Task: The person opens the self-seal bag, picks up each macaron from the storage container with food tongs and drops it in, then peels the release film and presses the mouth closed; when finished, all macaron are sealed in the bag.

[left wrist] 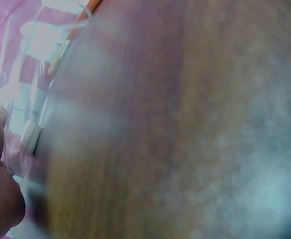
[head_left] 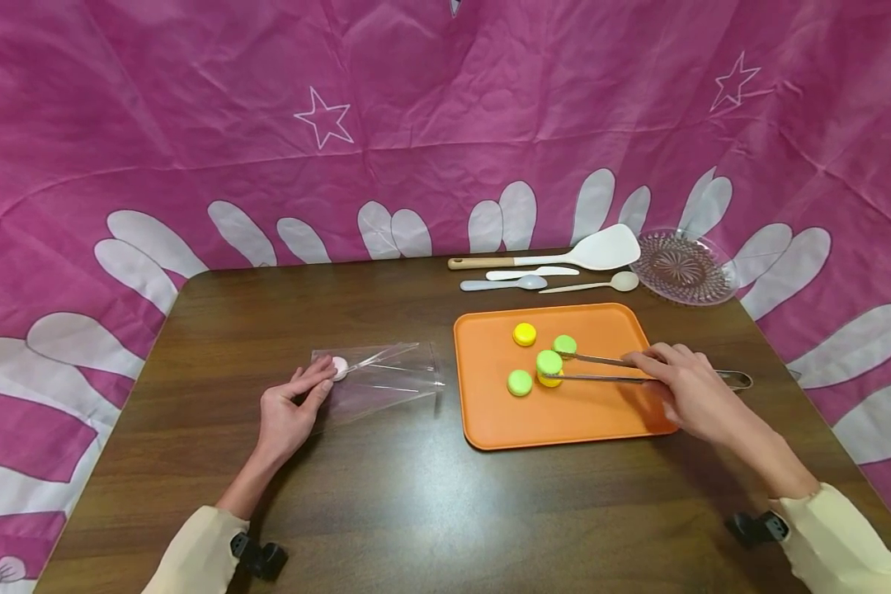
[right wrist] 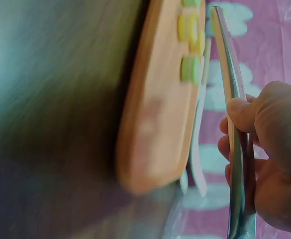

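Note:
My left hand rests at the left end of a clear plastic bag, fingers fairly straight and thumb apart. Right at its fingertips is a pale macaron, which shows through the film in the left wrist view. In my right hand I grip metal tongs above an orange tray. Between the tong tips is a green macaron, overlapping a yellow macaron in the head view. Another yellow macaron and two green macarons lie on the tray around it.
Behind the tray lie a white spatula with a wooden handle, a white knife and two spoons. A clear patterned plate stands at the back right. Pink cloth hangs behind the brown table.

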Available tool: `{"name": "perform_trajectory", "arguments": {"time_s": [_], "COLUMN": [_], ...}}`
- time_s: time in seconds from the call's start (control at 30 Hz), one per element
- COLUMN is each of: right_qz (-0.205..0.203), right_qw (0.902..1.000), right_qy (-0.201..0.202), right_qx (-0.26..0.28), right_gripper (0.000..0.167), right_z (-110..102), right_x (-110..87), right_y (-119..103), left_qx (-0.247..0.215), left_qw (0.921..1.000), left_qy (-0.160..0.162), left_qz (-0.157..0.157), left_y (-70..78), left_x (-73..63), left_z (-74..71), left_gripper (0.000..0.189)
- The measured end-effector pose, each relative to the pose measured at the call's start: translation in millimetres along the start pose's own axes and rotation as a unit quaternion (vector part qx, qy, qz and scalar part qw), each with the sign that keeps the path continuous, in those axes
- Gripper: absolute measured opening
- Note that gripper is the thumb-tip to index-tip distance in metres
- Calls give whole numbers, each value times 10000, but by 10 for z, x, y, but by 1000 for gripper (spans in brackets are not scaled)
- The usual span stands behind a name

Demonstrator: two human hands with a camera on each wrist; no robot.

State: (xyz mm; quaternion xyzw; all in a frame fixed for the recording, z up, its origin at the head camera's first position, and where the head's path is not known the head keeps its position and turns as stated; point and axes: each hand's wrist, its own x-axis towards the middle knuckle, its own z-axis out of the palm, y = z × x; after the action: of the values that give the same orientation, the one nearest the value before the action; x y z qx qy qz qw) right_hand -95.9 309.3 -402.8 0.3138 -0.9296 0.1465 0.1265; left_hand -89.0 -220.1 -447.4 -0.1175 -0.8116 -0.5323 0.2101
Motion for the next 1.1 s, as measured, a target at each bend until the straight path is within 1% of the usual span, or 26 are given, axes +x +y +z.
{"name": "perform_trajectory", "arguments": {"time_s": [0.2,0.47,0.6,0.8,0.93,1.0,1.1], "right_qz": [-251,-527,-693,-827,-1034,-1111,-1112], "right_qw": [9993,9954,9943,9932,9913,9898,9871], "right_qy": [-173,-700,-709,-732,-764,-850,-1110], "right_qx": [233,380,380,381,284,267,298], "right_gripper": [47,45,41,36,32,32,35], "right_z": [123,366,487,642,758,817,897], "right_x": [374,853,1033,1261,1411,1490,1592], "right_y": [-234,-582,-707,-843,-975,-1053,-1167], "left_qx": [-20,-33,-48,-32,11,16,53], "left_qw": [10000,10000,9999,9998,9998,9999,9999], "left_qy": [10,-24,-49,-98,-95,-76,-45], "left_qz": [68,70,110,161,148,149,149], "left_y": [3,3,-5,-10,-8,-4,11], "left_x": [0,-15,-12,-4,0,-2,-6], "left_z": [-9,-7,-8,9,11,13,18], "left_gripper": [17,17,17,17,17,17,17]}}
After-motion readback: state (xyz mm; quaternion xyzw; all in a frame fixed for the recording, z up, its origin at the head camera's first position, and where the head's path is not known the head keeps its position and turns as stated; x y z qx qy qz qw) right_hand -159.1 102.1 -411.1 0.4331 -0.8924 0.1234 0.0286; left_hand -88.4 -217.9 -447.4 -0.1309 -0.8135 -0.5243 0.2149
